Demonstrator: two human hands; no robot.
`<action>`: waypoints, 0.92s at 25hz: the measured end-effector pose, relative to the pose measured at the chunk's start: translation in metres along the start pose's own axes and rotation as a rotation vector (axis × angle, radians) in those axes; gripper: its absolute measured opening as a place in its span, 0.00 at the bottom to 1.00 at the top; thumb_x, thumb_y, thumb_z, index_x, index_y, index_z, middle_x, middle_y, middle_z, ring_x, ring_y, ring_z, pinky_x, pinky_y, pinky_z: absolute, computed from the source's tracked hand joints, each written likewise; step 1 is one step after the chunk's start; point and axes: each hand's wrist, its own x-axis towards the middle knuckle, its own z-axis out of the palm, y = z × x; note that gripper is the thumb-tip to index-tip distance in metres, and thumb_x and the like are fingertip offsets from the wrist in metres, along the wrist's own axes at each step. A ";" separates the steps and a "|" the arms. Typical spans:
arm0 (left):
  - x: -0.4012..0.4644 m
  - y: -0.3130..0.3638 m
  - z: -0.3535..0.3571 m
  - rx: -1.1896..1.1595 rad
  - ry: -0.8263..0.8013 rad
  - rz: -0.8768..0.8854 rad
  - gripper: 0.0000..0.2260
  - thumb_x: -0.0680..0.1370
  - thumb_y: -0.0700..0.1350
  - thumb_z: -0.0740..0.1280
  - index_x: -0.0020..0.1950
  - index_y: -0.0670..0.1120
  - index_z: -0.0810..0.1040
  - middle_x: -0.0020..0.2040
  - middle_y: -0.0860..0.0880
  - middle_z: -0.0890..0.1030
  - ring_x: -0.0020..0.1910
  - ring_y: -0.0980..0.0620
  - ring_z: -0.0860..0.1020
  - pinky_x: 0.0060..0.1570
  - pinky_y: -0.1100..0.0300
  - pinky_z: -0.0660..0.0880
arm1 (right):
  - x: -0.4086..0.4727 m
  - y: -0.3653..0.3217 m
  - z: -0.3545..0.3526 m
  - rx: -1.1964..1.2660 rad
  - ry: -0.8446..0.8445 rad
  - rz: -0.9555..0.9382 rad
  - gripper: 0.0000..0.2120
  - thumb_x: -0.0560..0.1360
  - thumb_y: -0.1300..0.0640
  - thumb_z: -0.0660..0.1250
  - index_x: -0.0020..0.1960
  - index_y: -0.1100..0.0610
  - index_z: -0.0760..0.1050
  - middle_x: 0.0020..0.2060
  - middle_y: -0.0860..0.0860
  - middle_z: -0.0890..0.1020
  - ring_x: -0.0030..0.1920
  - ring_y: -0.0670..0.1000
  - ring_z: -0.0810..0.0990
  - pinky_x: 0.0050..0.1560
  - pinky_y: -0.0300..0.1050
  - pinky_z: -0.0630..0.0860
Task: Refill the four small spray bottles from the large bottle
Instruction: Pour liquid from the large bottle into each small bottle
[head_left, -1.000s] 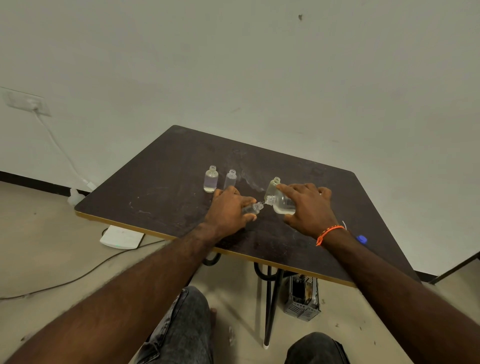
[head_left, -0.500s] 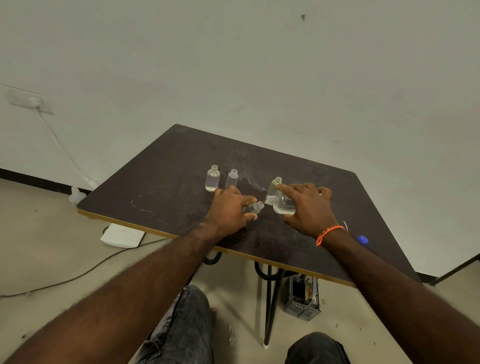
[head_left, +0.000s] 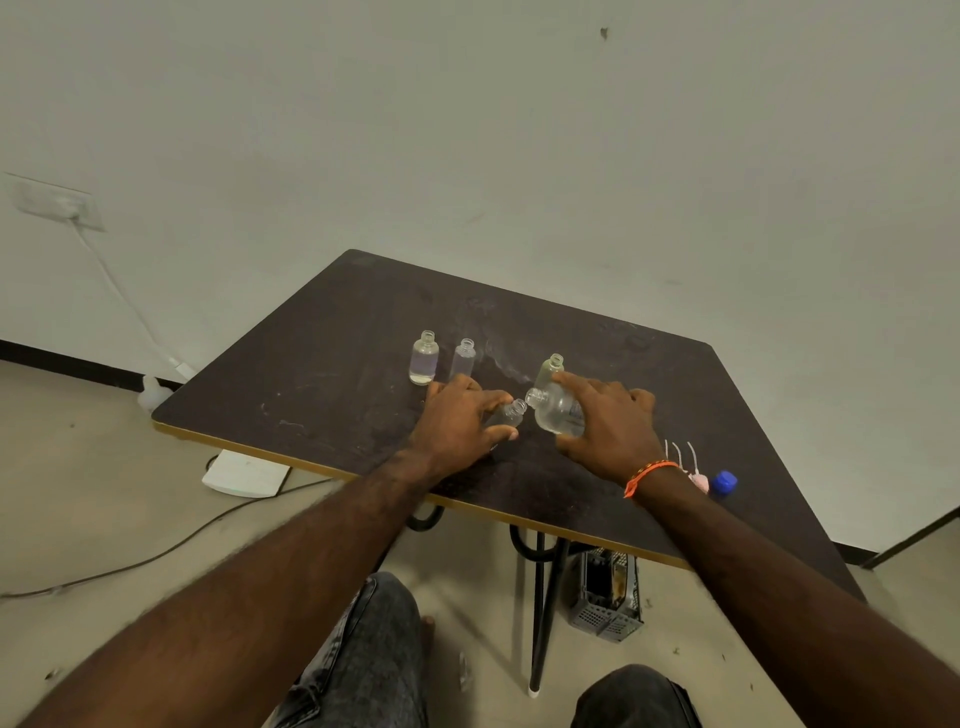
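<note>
Head view: almost nothing has changed over the last second. At frame centre the left hand (head_left: 457, 421) keeps its grip clenched on a tilted small bottle (head_left: 511, 413), and the right hand (head_left: 608, 426) still grasps the large bottle (head_left: 556, 415), tipped mouth to mouth. The pour apparently continues. Three other small bottles (head_left: 424, 358) stand uncapped on the bench (head_left: 322, 374) just above.

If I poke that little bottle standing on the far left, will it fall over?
Probably, with a firm poke. The far-left small bottle is tall and narrow with no cap, so it may tip and spill. The clear liquid inside might steady it slightly. On its side it would likely roll across the table.
</note>
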 end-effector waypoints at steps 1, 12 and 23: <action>0.000 0.001 0.001 -0.015 0.015 0.002 0.24 0.76 0.59 0.75 0.71 0.55 0.79 0.58 0.52 0.82 0.63 0.52 0.71 0.67 0.47 0.65 | -0.001 0.000 0.002 0.053 0.011 0.019 0.37 0.68 0.43 0.71 0.74 0.43 0.62 0.65 0.48 0.78 0.62 0.53 0.76 0.63 0.55 0.62; 0.022 0.005 0.016 0.086 0.191 -0.197 0.19 0.77 0.57 0.75 0.67 0.54 0.83 0.54 0.52 0.86 0.56 0.48 0.78 0.57 0.49 0.76 | -0.011 0.021 0.024 0.579 0.158 0.218 0.37 0.67 0.42 0.77 0.71 0.47 0.65 0.62 0.49 0.77 0.59 0.51 0.74 0.57 0.45 0.75; 0.055 0.022 0.037 0.344 0.250 -0.339 0.19 0.80 0.59 0.70 0.68 0.53 0.79 0.62 0.51 0.81 0.65 0.48 0.71 0.63 0.49 0.66 | -0.010 0.043 0.039 0.706 0.181 0.231 0.36 0.69 0.45 0.77 0.73 0.48 0.65 0.66 0.47 0.75 0.62 0.48 0.73 0.63 0.46 0.72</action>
